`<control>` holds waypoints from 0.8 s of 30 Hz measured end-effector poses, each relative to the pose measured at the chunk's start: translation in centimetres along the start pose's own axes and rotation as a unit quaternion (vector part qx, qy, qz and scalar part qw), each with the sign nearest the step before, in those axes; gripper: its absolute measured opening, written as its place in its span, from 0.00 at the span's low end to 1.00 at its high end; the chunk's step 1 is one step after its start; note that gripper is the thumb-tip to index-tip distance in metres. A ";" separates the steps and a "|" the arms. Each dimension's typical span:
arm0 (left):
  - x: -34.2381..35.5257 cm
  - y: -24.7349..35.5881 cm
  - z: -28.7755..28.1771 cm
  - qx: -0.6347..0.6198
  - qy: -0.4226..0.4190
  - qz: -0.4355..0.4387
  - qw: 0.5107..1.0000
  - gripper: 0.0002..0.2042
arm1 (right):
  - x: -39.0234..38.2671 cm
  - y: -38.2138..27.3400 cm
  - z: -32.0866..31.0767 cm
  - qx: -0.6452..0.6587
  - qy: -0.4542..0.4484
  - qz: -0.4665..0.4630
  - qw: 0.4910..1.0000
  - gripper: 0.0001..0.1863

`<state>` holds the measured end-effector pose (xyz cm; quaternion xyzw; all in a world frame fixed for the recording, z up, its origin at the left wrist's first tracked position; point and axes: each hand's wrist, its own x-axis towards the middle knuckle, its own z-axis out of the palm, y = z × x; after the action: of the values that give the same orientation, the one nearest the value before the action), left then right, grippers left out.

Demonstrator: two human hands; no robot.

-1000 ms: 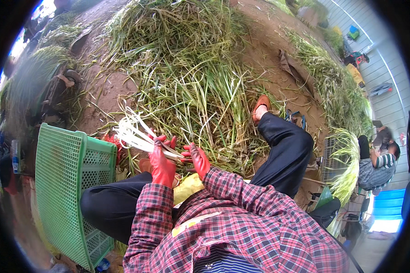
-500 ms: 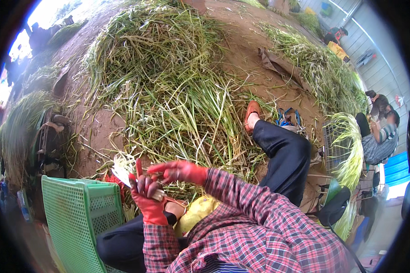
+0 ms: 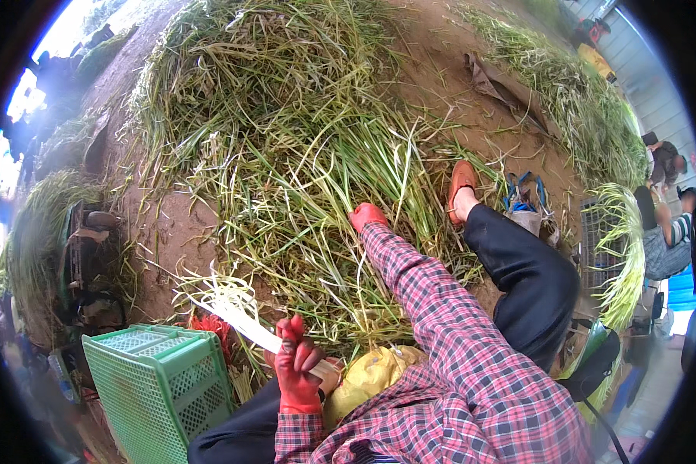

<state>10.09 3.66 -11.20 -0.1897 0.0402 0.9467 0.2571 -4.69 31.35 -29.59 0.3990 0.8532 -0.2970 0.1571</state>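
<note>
My left hand, in a red glove with dark-stained fingertips, is closed around a bundle of long white stalks. Their loose, curling pale ends fan out toward the far left, beyond the green crate. My right hand, also red-gloved, is stretched far forward into a big heap of long green leafy stalks. It looks closed on some of them, though its fingers are mostly hidden from view. Over my lap lies a yellow cloth or bag.
A green perforated plastic crate stands at my left knee, with a red stringy bunch behind it. Pale green stalks hang over a dark crate at the right. Other people sit along the right wall.
My right hand has left my left hand and reached forward to the green heap. My left hand has shifted right, and the white stalks in it now show at greater length.
</note>
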 end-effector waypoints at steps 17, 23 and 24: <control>-3.2 -0.9 -1.3 0.331 0.065 0.098 0.936 0.20 | -30.3 1.2 -6.2 0.117 0.080 -0.513 0.846 0.08; -4.2 -0.4 -1.7 0.281 0.102 0.173 0.938 0.19 | -33.5 0.5 -4.0 0.182 0.052 -0.541 0.820 0.08; -4.3 -0.1 -1.5 0.280 0.071 0.190 0.938 0.19 | -33.6 0.6 -4.0 0.317 0.001 -0.488 0.813 0.08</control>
<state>14.12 1.47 -10.97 -0.1651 0.3575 0.9124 0.1115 16.85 14.44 -9.74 -0.0420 0.7947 -0.5881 -0.1443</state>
